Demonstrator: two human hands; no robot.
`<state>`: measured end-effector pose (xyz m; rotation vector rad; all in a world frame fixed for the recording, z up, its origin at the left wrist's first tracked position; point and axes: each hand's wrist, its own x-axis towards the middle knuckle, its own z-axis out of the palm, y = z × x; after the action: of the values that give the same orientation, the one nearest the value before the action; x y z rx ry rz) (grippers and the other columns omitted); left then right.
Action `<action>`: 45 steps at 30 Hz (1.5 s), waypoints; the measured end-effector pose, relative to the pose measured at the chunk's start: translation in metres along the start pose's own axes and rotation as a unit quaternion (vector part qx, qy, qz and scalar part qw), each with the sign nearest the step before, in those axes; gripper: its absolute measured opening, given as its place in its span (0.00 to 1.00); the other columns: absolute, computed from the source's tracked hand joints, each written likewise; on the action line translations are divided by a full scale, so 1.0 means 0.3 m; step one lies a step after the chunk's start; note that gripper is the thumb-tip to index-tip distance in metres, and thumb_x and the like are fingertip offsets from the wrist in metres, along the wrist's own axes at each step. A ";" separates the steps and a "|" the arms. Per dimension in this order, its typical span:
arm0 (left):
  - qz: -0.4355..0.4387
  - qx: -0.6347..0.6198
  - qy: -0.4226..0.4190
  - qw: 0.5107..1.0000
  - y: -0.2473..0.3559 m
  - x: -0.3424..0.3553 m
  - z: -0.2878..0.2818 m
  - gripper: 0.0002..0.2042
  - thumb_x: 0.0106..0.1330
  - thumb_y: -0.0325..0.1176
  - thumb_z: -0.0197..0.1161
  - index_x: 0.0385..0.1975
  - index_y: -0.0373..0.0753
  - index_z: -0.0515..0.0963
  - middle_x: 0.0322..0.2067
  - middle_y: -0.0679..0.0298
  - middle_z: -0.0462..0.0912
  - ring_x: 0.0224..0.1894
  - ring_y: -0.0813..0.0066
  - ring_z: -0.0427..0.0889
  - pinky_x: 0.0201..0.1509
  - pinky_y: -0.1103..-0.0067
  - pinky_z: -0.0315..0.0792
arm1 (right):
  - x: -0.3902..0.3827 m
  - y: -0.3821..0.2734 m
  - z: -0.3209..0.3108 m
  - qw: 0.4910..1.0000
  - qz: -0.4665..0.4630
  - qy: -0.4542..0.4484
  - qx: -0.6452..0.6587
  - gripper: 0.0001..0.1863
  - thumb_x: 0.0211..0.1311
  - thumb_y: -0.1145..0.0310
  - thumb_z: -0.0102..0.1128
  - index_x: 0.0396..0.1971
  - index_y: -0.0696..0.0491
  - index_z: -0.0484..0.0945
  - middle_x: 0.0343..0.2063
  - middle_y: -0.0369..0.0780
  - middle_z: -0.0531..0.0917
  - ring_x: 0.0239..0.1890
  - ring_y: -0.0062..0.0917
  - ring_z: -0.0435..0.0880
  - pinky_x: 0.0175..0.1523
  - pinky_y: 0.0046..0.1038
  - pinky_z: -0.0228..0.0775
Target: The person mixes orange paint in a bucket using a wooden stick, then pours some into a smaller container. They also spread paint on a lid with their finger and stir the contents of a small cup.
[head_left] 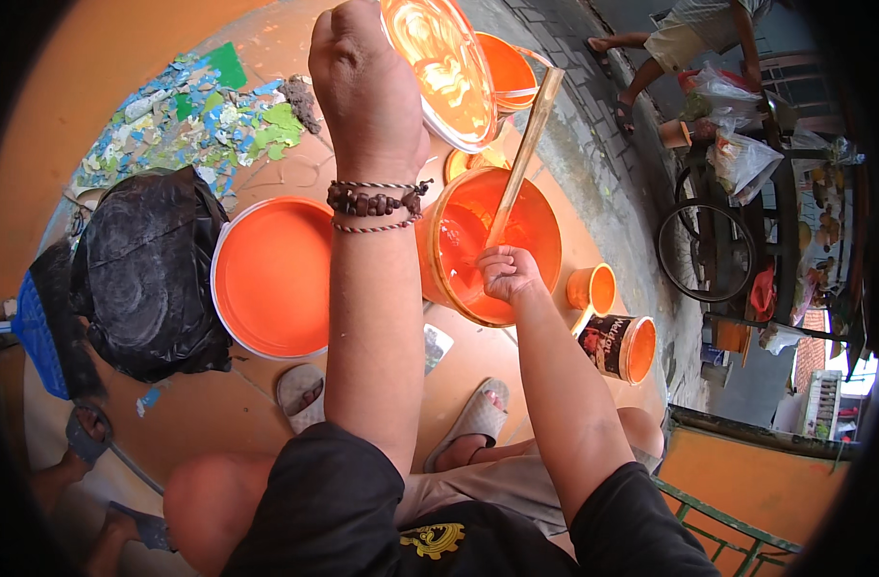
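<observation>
My left hand (363,77), with braided and beaded bracelets at its wrist, is raised at the top, closed at the rim of a round, pale-rimmed bucket lid (444,67). Orange paint is smeared across the lid's face, and its fingers' far side is hidden. My right hand (509,273) is closed around the lower part of a wooden stick (528,159), over the near side of a large paint bucket (553,216). The bucket holds orange paint. The stick slants up and away to the right; whether its lower tip touches the paint is hidden by my hand.
A round white-rimmed tub of orange paint (276,279) stands left, beside a black plastic bag (151,274). Another orange bucket (509,72) is behind. Small cup (593,288) and labelled can (620,348) sit right. Paint flakes (189,125) litter the floor. Other people's legs show left and far right.
</observation>
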<state>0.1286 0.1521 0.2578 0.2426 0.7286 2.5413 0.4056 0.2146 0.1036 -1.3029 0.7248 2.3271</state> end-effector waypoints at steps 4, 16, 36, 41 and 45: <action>-0.005 -0.006 0.001 1.000 0.005 0.003 -0.001 0.18 0.67 0.38 0.45 0.43 0.27 0.73 0.41 0.57 0.80 0.43 0.67 0.81 0.47 0.74 0.76 | -0.034 -0.039 -0.018 1.000 -0.020 -0.006 0.011 0.10 0.54 0.75 0.38 0.14 0.52 0.63 0.11 0.31 0.63 0.08 0.13 0.57 0.10 0.13 0.49; 0.048 -0.035 -0.013 0.998 0.005 -0.035 0.049 0.12 0.71 0.37 0.46 0.29 0.38 0.71 0.32 0.67 0.75 0.36 0.81 0.75 0.43 0.82 0.73 | -0.094 -0.007 0.014 0.997 -0.068 0.014 0.027 0.14 0.61 0.67 0.38 0.17 0.55 0.66 0.12 0.34 0.67 0.10 0.13 0.62 0.11 0.14 0.52; 0.068 0.019 -0.037 0.997 -0.009 -0.019 0.004 0.13 0.71 0.36 0.44 0.22 0.41 0.66 0.24 0.72 0.67 0.29 0.86 0.66 0.35 0.85 0.67 | -0.141 0.037 0.029 0.983 -0.179 -0.021 -0.018 0.10 0.64 0.72 0.40 0.26 0.59 0.69 0.17 0.35 0.71 0.13 0.14 0.66 0.13 0.12 0.55; 0.072 0.007 -0.026 0.997 -0.024 -0.010 0.002 0.14 0.71 0.35 0.44 0.21 0.41 0.65 0.23 0.72 0.66 0.29 0.87 0.64 0.34 0.86 0.65 | -0.097 0.072 0.075 0.903 -0.247 0.171 -0.307 0.05 0.63 0.74 0.41 0.31 0.60 0.66 0.21 0.38 0.73 0.14 0.14 0.64 0.13 0.11 0.56; 0.058 0.017 -0.022 0.998 -0.007 -0.015 -0.003 0.14 0.72 0.35 0.44 0.22 0.41 0.65 0.23 0.72 0.66 0.29 0.87 0.64 0.34 0.86 0.65 | -0.055 -0.005 0.075 0.922 -0.200 0.133 -0.304 0.10 0.64 0.65 0.39 0.39 0.55 0.64 0.21 0.39 0.73 0.13 0.15 0.62 0.13 0.13 0.54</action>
<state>0.1331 0.1512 0.2558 0.3609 0.7606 2.6248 0.3996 0.2281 0.1275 -1.8403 -0.2331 2.1157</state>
